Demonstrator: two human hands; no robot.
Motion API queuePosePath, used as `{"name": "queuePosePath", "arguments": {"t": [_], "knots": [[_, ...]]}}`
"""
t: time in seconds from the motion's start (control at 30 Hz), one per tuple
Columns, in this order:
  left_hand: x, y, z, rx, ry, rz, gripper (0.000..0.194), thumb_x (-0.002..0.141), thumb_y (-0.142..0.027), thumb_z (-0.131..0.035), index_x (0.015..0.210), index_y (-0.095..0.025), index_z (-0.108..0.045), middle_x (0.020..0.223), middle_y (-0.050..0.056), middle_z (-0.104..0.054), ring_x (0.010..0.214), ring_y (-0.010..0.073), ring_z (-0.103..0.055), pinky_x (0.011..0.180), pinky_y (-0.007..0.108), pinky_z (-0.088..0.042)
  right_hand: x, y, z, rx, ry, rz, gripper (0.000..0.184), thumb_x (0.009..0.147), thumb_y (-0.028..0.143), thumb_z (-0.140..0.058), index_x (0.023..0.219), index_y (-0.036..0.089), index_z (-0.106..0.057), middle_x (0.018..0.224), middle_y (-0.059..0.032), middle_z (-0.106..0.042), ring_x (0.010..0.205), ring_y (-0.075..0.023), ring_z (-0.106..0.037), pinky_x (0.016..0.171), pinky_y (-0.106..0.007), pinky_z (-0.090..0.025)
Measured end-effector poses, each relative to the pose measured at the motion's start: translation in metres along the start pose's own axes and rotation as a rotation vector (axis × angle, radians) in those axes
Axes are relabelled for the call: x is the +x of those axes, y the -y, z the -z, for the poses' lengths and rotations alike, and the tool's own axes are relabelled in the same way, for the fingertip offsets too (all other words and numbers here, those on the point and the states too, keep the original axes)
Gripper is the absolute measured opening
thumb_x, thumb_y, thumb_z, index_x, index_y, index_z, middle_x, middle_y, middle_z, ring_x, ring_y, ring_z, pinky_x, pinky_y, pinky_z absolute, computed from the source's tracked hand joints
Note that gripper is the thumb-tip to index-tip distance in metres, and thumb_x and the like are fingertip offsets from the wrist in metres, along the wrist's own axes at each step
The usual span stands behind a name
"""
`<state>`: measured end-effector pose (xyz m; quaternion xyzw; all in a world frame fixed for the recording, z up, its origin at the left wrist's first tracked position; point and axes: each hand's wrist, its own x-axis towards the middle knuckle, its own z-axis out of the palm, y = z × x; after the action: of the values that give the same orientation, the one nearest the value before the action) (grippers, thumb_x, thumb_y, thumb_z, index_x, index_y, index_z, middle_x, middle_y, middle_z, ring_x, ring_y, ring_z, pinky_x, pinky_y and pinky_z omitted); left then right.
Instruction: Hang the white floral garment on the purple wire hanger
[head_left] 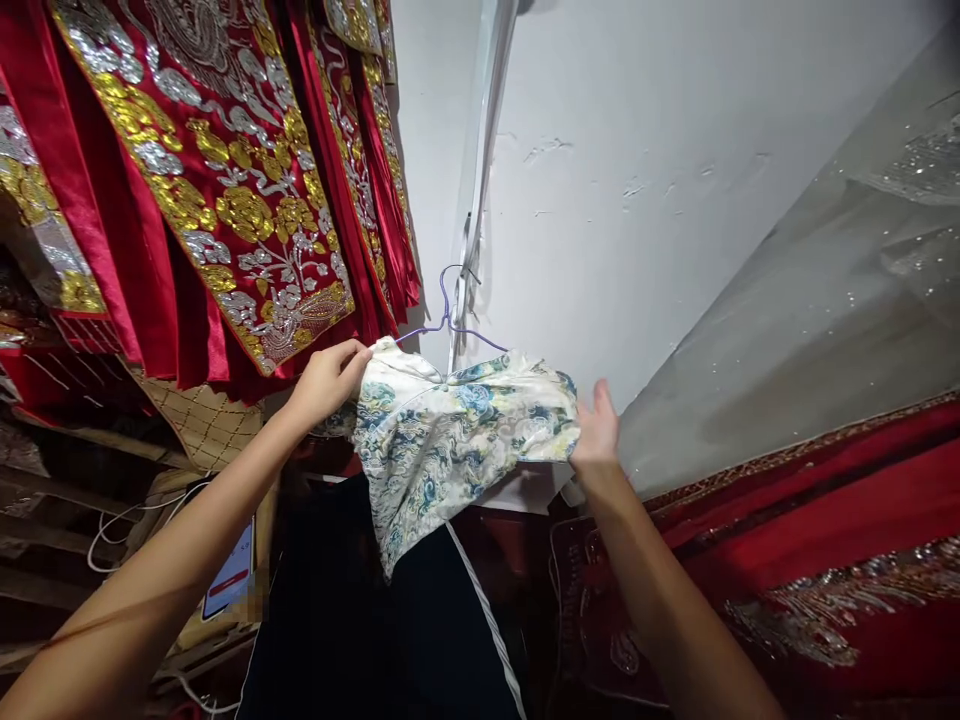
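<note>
A patterned blouse [450, 440], white with blue, green and yellow swirls, hangs on a thin purple wire hanger [448, 315]. The hanger's hook is up by a narrow white vertical strip on the wall. My left hand [330, 380] pinches the blouse at its left shoulder, thumb and fingers closed on the cloth. At the end of the opposite sleeve is my right hand [598, 430], slightly blurred, with a finger stretched upward and the others partly hidden. It touches the sleeve edge without a visible grip. The lower hem droops to a point on the left.
Red garments with gold and silver embroidery [247, 200] hang close on the left. Sheer grey sparkling fabric [787, 330] and red beaded cloth [862, 540] fill the right. A lit phone [231, 570] and white cables lie on a wooden surface at lower left. Behind is a white wall [637, 150].
</note>
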<state>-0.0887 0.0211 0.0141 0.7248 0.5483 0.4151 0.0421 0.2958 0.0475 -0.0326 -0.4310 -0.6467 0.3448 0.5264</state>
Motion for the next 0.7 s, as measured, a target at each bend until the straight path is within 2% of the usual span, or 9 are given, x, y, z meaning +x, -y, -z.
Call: {"name": "queuePosePath", "arguments": {"t": [0.07,0.17,0.3,0.37,0.4,0.47,0.53,0.6,0.7], "knots": [[0.004,0.000,0.001,0.012,-0.059,0.019,0.046,0.101,-0.047,-0.032,0.077,-0.018,-0.058,0.072,0.001,-0.060,0.069,0.0155,-0.052,0.063,0.025,-0.036,0.003,0.017,0.005,0.084,-0.015,-0.002,0.097,0.084,0.085,-0.011,0.123,0.017,-0.066,0.111,-0.0169,-0.071,0.115,-0.0368,-0.062,0.091,-0.053,-0.050],[0.012,-0.002,-0.001,0.030,-0.116,0.051,0.039,0.097,-0.051,-0.041,0.080,-0.019,-0.056,0.069,-0.001,-0.055,0.065,0.0148,-0.050,0.062,0.026,-0.034,-0.003,0.054,-0.008,0.095,0.080,0.004,0.098,0.086,0.083,-0.005,0.128,0.018,-0.064,0.105,-0.0149,-0.072,0.120,-0.0346,-0.060,0.096,-0.053,-0.047],[0.005,-0.006,-0.010,-0.159,-0.196,0.093,0.036,0.094,-0.050,-0.048,0.074,-0.020,-0.052,0.066,-0.001,-0.052,0.064,0.0149,-0.047,0.062,0.027,-0.036,-0.026,0.089,-0.042,0.035,0.648,-0.001,0.078,0.090,0.077,-0.029,0.122,0.019,-0.070,0.116,-0.0134,-0.070,0.124,-0.0338,-0.057,0.102,-0.048,-0.045],[-0.005,-0.015,-0.018,-0.359,-0.258,0.140,0.044,0.096,-0.054,-0.041,0.069,-0.021,-0.049,0.066,0.001,-0.050,0.065,0.0158,-0.048,0.063,0.029,-0.039,-0.039,0.085,-0.056,-0.089,0.797,0.025,0.058,0.089,0.065,-0.050,0.127,0.025,-0.067,0.132,-0.0093,-0.064,0.129,-0.0323,-0.054,0.108,-0.046,-0.042],[-0.011,-0.021,-0.022,-0.430,-0.282,0.157,0.049,0.098,-0.057,-0.034,0.067,-0.021,-0.047,0.065,0.002,-0.050,0.065,0.0161,-0.049,0.064,0.030,-0.040,-0.045,0.079,-0.063,-0.170,0.771,0.062,0.057,0.087,0.058,-0.059,0.135,0.028,-0.060,0.141,-0.0075,-0.057,0.133,-0.0315,-0.050,0.112,-0.045,-0.039],[-0.020,-0.040,-0.033,-0.551,-0.274,0.211,0.059,0.099,-0.062,-0.017,0.062,-0.022,-0.042,0.064,0.003,-0.050,0.063,0.0162,-0.049,0.066,0.032,-0.044,-0.054,0.058,-0.078,-0.333,0.584,0.189,0.082,0.080,0.048,-0.070,0.153,0.029,-0.037,0.157,-0.0083,-0.039,0.143,-0.0326,-0.037,0.118,-0.048,-0.031],[-0.025,-0.063,-0.045,-0.753,-0.170,0.316,0.064,0.098,-0.064,-0.006,0.058,-0.023,-0.035,0.058,0.003,-0.046,0.057,0.0154,-0.047,0.064,0.032,-0.047,-0.059,0.037,-0.095,-0.492,0.414,0.360,0.102,0.074,0.041,-0.074,0.159,0.025,-0.019,0.165,-0.0113,-0.020,0.150,-0.0366,-0.020,0.121,-0.055,-0.019],[-0.026,-0.084,-0.056,-1.090,-0.012,0.435,0.063,0.096,-0.067,-0.017,0.055,-0.022,-0.033,0.052,0.001,-0.041,0.051,0.0135,-0.044,0.061,0.031,-0.047,-0.063,0.021,-0.110,-0.620,0.318,0.516,0.106,0.070,0.031,-0.073,0.160,0.021,-0.016,0.164,-0.0141,-0.018,0.150,-0.0401,-0.016,0.121,-0.059,-0.014],[-0.027,-0.099,-0.067,-1.488,0.205,0.501,0.046,0.090,-0.053,-0.055,0.061,-0.018,-0.050,0.057,0.000,-0.051,0.054,0.0118,-0.052,0.064,0.028,-0.049,-0.068,0.011,-0.115,-0.667,0.228,0.586,0.103,0.065,0.025,-0.068,0.157,0.017,-0.021,0.147,-0.0184,-0.044,0.134,-0.0393,-0.042,0.113,-0.055,-0.033]]}}
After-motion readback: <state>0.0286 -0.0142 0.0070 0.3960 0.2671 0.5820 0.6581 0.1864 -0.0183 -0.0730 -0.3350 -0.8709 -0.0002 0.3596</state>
